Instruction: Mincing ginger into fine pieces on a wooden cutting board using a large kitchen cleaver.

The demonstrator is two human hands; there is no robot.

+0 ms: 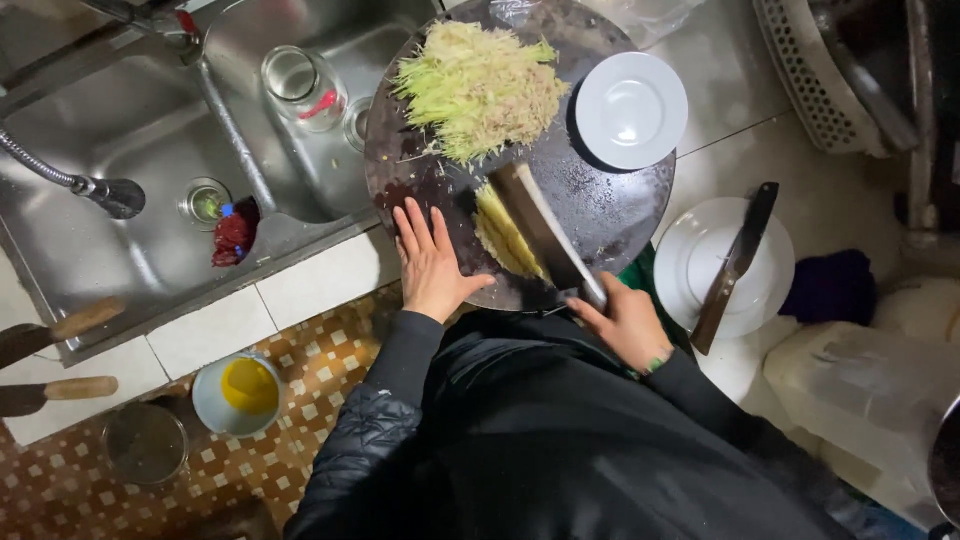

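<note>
The cleaver (540, 232), gripped by the right hand (628, 322), lies on pale slices (500, 235) beside the left hand's (432, 268) flat, released fingers (425, 228).

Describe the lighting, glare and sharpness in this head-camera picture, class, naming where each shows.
Head view: light glares off the steel sink and the white plate; the cleaver in the right hand looks slightly motion-blurred; the left hand is sharp; the dark jacket loses detail in shadow.
</note>
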